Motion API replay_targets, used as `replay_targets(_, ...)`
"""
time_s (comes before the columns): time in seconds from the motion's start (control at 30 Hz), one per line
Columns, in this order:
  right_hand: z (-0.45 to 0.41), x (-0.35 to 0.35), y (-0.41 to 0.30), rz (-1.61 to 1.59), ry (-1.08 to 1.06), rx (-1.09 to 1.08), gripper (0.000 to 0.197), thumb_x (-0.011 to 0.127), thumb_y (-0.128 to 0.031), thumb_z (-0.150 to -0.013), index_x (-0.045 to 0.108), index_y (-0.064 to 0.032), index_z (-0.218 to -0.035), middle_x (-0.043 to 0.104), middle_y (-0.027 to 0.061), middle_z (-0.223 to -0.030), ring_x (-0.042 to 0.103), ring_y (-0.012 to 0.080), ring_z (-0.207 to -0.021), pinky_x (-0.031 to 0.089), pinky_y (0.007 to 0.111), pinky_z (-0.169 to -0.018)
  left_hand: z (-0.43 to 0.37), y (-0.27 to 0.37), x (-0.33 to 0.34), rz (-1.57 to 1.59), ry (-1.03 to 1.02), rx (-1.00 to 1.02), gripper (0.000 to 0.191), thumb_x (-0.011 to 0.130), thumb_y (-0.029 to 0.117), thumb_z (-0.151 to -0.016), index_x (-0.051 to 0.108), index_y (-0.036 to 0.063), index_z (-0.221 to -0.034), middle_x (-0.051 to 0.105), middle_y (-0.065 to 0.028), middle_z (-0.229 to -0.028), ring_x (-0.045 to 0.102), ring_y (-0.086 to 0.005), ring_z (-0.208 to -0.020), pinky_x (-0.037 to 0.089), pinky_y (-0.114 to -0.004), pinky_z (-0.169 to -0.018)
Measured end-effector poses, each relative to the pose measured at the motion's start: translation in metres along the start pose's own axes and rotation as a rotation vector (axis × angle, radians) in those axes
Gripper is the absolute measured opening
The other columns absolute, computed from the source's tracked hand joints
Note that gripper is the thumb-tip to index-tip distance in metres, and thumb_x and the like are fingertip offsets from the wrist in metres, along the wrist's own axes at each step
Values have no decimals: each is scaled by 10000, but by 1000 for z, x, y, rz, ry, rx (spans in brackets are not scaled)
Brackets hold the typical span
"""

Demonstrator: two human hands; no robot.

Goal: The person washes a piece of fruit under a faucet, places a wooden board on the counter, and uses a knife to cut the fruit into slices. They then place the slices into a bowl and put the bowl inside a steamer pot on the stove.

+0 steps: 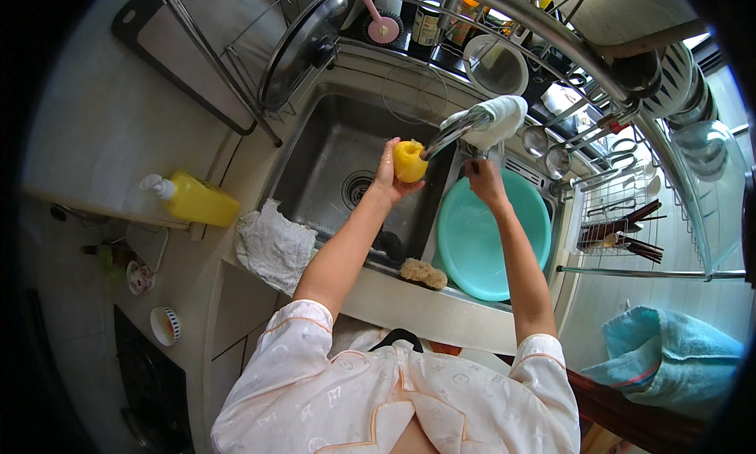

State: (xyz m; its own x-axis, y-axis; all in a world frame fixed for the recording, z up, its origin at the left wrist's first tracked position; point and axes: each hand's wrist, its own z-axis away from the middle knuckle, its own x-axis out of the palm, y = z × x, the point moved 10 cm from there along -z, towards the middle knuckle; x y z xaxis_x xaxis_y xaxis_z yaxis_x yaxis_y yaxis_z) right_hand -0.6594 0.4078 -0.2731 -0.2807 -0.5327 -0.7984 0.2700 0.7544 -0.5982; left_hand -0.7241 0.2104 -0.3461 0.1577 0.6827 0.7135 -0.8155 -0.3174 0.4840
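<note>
My left hand (390, 173) cups a round, wet-looking yellow fruit (410, 162) with a dip in its top. The fruit is above the stainless steel sink basin (319, 158), close under the tip of the chrome faucet spout (455, 132). A white cloth (502, 120) is draped over the faucet's bend. At the faucet's base, my right hand (485, 179) has its fingers closed around the metal faucet handle (476, 153), which they partly hide. Below that hand, a turquoise plastic basin (484, 241) sits in the right-hand part of the sink.
A tan sponge (423, 274) rests on the sink's front edge. To the left are a white rag (274, 244) and a yellow pump bottle (201, 199). A metal dish rack (543, 17) overhangs the back, with a pot lid (307, 46) at left and hanging ladles (536, 141) at right.
</note>
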Motion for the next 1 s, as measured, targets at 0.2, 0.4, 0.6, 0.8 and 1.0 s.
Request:
replay_targets(0.2, 3, -2, 9, -21, 114, 41, 271, 656, -268, -859, 644, 2, -880, 653, 190, -741, 655, 334, -648, 506, 420, -572, -10, -21, 31, 236, -116, 2, 457, 487, 541, -866, 615, 140, -1045, 646, -85, -998, 635, -296, -890, 530, -468, -803)
replay_targets(0.4, 60, 116, -63, -1181, -318, 607, 383, 558, -476, -935, 564, -96, -889, 445, -13, -579, 354, 102, -386, 265, 247, -342, -3, -27, -22, 116, 96, 254, 635, 309, 669, -893, 614, 150, -1095, 659, -47, -1028, 658, -228, -881, 550, -389, -712)
replay_targets(0.6, 67, 82, -60, -856, -203, 523, 402, 738, -305, -846, 596, -41, -1113, 577, 13, -750, 489, 88, -495, 298, 228, -386, 11, -17, -20, -259, 76, 180, 474, 615, 466, -867, 500, 85, -1124, 607, -76, -974, 643, -200, -814, 548, -360, -634)
replay_targets(0.8, 82, 86, -53, -819, -233, 401, 500, 802, -318, -763, 582, -30, -1107, 592, 26, -833, 524, 75, -602, 325, 224, -417, 9, -10, -27, -805, 277, 141, 444, 687, 428, -784, 485, 64, -938, 560, -83, -900, 579, -172, -776, 515, -343, -595)
replay_targets(1.0, 107, 86, -43, -872, -236, 534, 538, 801, -277, -776, 550, -71, -1205, 607, 8, -870, 505, 58, -556, 302, 197, -393, -12, -36, -43, -638, 306, 123, 320, 653, 305, -779, 581, 27, -921, 615, -103, -826, 621, -222, -694, 523, -381, -580)
